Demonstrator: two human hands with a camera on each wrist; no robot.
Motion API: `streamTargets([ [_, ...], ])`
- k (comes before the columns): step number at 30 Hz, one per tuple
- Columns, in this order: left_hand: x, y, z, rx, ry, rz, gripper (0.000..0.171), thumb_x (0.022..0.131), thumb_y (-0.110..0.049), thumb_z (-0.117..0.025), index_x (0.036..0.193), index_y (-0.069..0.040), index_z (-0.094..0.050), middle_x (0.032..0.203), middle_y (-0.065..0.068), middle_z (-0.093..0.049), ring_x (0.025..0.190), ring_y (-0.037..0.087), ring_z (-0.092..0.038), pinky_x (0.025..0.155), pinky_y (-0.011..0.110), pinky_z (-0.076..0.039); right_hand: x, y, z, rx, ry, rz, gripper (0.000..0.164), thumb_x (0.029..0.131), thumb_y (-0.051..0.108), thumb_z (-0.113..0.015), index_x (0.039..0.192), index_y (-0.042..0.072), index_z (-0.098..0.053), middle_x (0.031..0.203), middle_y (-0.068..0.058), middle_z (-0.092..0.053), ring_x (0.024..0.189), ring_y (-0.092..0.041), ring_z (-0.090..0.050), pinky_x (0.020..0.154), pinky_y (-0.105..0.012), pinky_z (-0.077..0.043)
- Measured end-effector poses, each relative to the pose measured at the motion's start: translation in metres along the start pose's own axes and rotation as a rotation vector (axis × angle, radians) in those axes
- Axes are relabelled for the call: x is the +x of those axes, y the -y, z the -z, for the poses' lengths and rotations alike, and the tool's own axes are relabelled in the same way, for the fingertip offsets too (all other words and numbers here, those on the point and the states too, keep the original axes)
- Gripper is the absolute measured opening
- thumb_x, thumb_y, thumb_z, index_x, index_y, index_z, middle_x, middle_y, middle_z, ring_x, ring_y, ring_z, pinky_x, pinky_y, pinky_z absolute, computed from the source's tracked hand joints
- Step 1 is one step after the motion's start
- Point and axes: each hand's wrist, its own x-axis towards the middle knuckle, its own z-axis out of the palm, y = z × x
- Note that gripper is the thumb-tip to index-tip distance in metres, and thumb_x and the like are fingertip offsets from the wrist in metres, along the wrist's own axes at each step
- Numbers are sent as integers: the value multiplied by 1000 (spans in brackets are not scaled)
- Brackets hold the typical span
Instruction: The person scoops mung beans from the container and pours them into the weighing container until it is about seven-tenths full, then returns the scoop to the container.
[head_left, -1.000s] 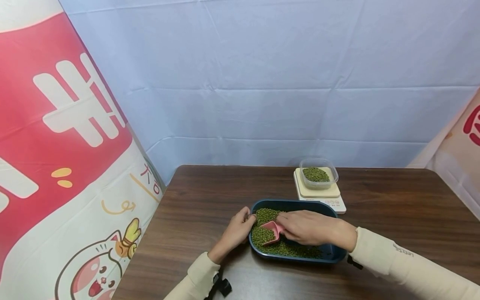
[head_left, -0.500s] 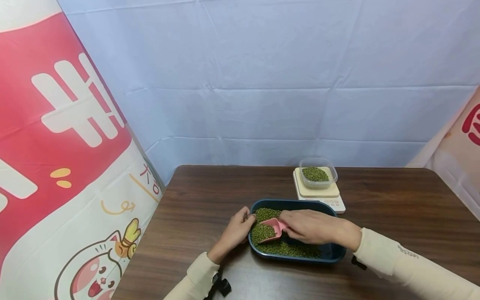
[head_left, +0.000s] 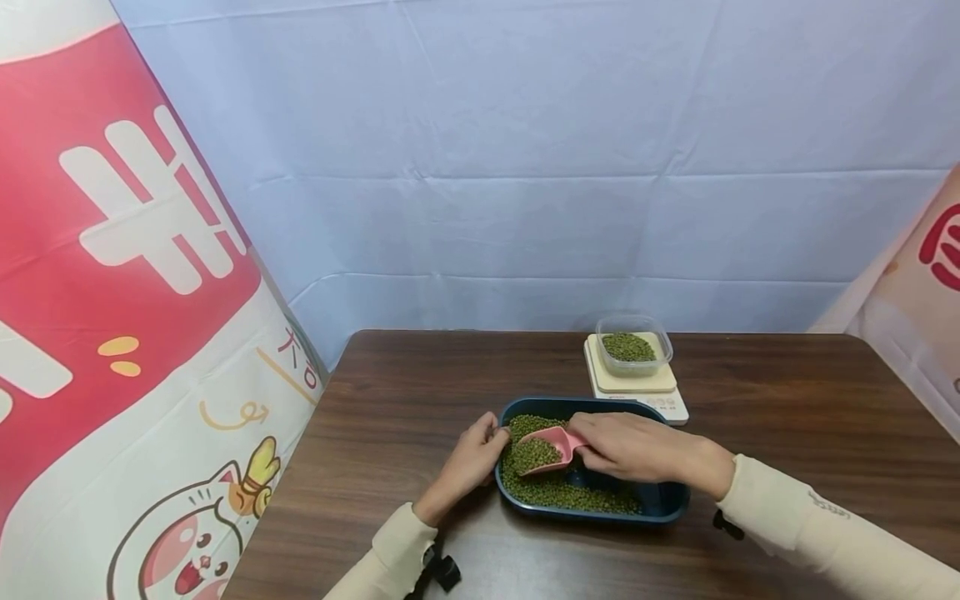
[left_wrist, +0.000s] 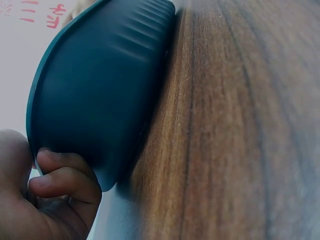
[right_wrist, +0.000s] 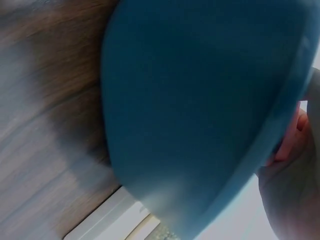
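My right hand (head_left: 630, 446) grips the handle of a pink scoop (head_left: 566, 443) heaped with green mung beans (head_left: 537, 455), over the left half of a dark blue basin (head_left: 592, 518). More mung beans (head_left: 570, 497) cover much of the basin's floor, thinning out at its right end. At the basin's left end my left hand (head_left: 471, 457) pinches the rim; in the left wrist view its curled fingers (left_wrist: 67, 182) hold the edge. The basin wall (right_wrist: 200, 100) fills most of the right wrist view and hides part of the right hand.
Behind the basin stands a white kitchen scale (head_left: 637, 398). On it sits a clear plastic container (head_left: 632, 367) with mung beans inside. The brown wooden table (head_left: 405, 392) ends at a pale cloth backdrop (head_left: 495, 233). A printed banner (head_left: 150, 292) hangs at the left.
My right hand has drawn the scoop rightward and slightly up, tilting it, and a heap of beans now lies in it. The left hand has kept its hold on the rim.
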Motion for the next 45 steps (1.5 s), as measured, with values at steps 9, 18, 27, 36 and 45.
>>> streamTargets([
  [9,0,1,1,-5,10,-1,24,101,-32,-47,87,-12,-42,56,-3,-37,35,11,-34,32,22,-32,-6,-5,5,1,2,-46,5,100,25,-48,97,29,-48,79,16,-40,63,-1,-41,55,-20,-37],
  [18,-1,0,0,-3,9,2,25,100,-33,-47,87,-13,-42,56,-3,-37,35,11,-34,32,22,-31,-10,-10,9,13,-22,-59,9,101,25,-47,93,29,-46,76,16,-40,58,-1,-39,50,-18,-34],
  [27,0,-1,-1,-12,11,-6,24,101,-31,-46,87,-12,-41,54,-4,-35,34,11,-32,31,22,-29,-14,-16,8,-6,-64,-60,9,100,24,-48,92,29,-46,75,16,-39,59,-2,-39,51,-18,-34],
  [36,0,0,-2,-38,11,-21,25,101,-31,-46,86,-11,-40,53,-4,-34,35,11,-30,31,22,-28,-20,-18,12,-39,-103,-56,3,99,25,-51,96,26,-50,79,18,-41,64,-1,-42,54,-19,-38],
  [45,0,0,-1,-38,11,-23,25,102,-30,-45,87,-10,-41,55,-3,-36,35,11,-31,31,22,-29,-28,-20,15,-54,-132,-52,9,96,22,-54,98,29,-49,80,17,-41,64,-1,-42,54,-19,-38],
])
